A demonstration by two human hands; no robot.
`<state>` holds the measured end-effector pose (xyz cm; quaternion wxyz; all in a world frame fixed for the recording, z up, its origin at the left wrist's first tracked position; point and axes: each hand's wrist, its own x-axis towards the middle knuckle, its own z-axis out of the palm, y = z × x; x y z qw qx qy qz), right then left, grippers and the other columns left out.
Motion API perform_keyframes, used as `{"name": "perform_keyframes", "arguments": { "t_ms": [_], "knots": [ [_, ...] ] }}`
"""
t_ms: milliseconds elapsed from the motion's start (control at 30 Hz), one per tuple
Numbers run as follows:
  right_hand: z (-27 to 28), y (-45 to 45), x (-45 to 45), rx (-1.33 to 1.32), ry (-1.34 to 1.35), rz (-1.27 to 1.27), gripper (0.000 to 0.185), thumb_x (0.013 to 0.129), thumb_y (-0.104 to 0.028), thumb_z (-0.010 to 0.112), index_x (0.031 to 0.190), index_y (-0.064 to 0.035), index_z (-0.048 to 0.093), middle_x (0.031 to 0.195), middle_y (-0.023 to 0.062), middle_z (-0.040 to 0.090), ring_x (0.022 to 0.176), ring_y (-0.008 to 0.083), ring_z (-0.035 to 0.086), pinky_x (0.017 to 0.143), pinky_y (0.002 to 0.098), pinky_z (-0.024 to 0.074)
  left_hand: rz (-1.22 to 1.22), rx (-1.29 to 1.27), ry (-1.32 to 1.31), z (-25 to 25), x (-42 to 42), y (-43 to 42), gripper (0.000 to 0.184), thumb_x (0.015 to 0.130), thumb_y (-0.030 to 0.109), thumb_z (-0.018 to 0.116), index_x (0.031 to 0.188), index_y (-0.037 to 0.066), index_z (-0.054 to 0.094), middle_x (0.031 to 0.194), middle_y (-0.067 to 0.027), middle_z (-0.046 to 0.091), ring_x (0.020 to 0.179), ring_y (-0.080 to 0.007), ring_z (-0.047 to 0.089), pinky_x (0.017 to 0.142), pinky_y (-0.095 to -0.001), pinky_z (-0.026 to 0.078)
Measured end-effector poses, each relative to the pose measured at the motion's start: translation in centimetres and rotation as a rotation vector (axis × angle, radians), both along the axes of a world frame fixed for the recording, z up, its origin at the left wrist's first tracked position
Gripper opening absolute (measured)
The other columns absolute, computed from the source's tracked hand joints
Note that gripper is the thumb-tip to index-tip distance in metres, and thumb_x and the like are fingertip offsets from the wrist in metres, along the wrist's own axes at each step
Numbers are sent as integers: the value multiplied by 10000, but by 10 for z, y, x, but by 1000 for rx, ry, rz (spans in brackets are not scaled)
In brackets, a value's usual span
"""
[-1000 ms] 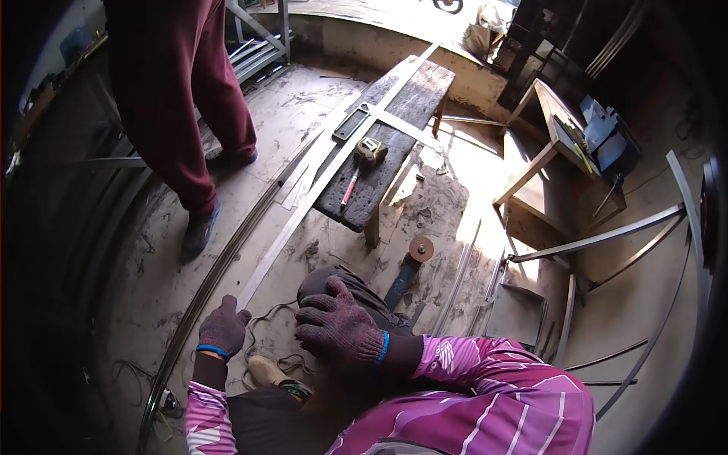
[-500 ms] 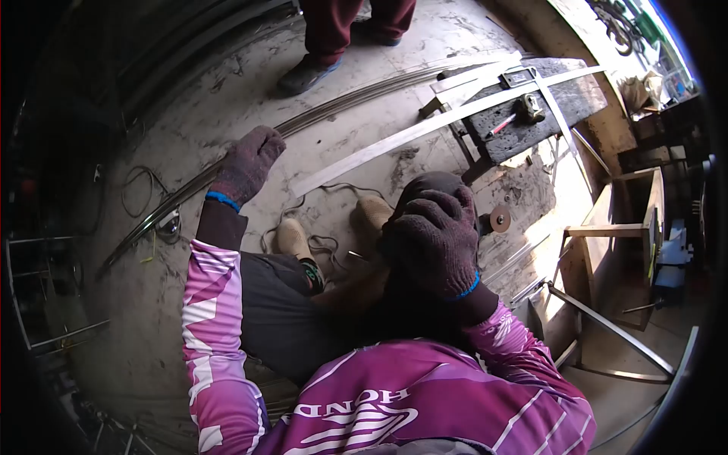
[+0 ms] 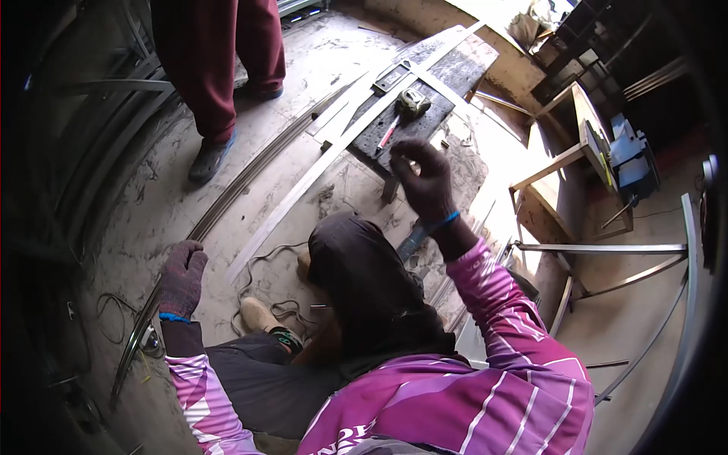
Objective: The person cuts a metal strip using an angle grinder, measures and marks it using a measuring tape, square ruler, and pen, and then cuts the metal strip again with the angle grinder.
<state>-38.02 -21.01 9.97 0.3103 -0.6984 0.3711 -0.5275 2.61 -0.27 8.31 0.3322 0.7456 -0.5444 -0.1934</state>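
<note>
My left hand [image 3: 183,282], in a dark knit glove, hangs over the long dark metal rods [image 3: 227,199] on the floor; its fingers are bent together, and what they hold, if anything, is hidden. My right hand [image 3: 426,182], gloved too, is raised in front of the dark bench [image 3: 447,80], with thumb and index finger curled into a ring. On the bench lie a tape measure [image 3: 412,104], a red and white marker [image 3: 388,133] and a black rectangular tool [image 3: 391,78]. A long flat light strip [image 3: 303,184] crosses the bench and reaches down toward my left hand.
Another person in maroon trousers [image 3: 203,68] stands at the upper left. A wooden frame [image 3: 547,167] and a metal frame [image 3: 607,248] are on the right. Beyond my right knee lies the partly hidden grinder [image 3: 412,244]. A cable [image 3: 284,307] loops near my foot.
My right hand has risen from my knee toward the bench. My left hand has moved away from the light strip's near end. The view swung left and back.
</note>
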Motion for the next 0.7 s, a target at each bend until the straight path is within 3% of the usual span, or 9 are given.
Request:
{"name": "perform_keyframes", "arguments": {
  "t_ms": [33,67,167,300,433,533,567,600,700],
  "knots": [
    [2,-37,-19,149,-66,-99,162,863,-45,698,1015,0,670,963,104,715,906,158,672,825,284,527,25,38,7,2,-1,2,179,900,130,677,1045,27,657,855,-104,663,774,-177,618,732,-340,516],
    [-8,-80,-45,101,14,-211,236,855,-122,722,1052,1,679,975,140,729,910,214,702,852,312,541,21,30,-2,-1,1,2,179,900,130,677,1045,27,657,855,-104,663,774,-177,618,732,-340,516],
    [-12,-150,-87,19,570,-431,569,779,-372,779,1231,-54,643,1196,212,672,1129,348,648,981,405,506,71,86,44,-22,11,10,177,894,124,677,1026,8,663,866,-118,673,776,-186,630,737,-334,524],
    [-18,-214,-80,187,813,-139,923,703,-559,793,1428,-61,517,1389,242,561,1276,392,549,1069,420,450,125,110,-39,-5,-6,12,167,890,128,674,1009,11,680,901,-148,690,813,-224,662,757,-348,533],
    [-33,-271,-64,329,994,68,946,674,-474,826,1454,-49,499,1367,221,600,1262,342,580,1061,397,460,182,90,-102,-12,5,27,203,885,183,679,996,14,688,942,-191,693,896,-318,683,808,-401,537],
    [-18,-268,-50,454,1039,-34,598,599,-325,812,1126,-72,684,1037,164,728,974,318,705,839,410,558,238,67,-74,-3,-3,34,213,880,195,683,998,18,691,947,-194,693,907,-329,682,814,-406,537],
    [-1,-258,-44,452,1155,-67,676,619,-365,805,1179,-19,650,1063,154,732,1003,318,691,904,389,540,249,41,-84,2,-6,36,205,882,190,679,998,21,689,947,-193,692,906,-331,682,812,-402,538],
    [0,-249,-44,404,1095,-155,496,695,-273,756,1090,0,634,936,144,724,880,272,702,763,382,564,258,21,-92,7,-10,39,198,884,185,675,998,23,688,947,-193,692,905,-333,681,809,-398,538],
    [-39,-263,-63,516,133,-121,468,787,-138,712,1202,-8,538,836,101,637,731,222,667,556,344,545,261,-125,-58,24,-24,40,189,900,169,665,1011,16,676,909,-162,688,877,-287,680,794,-373,538]
  ]
}}
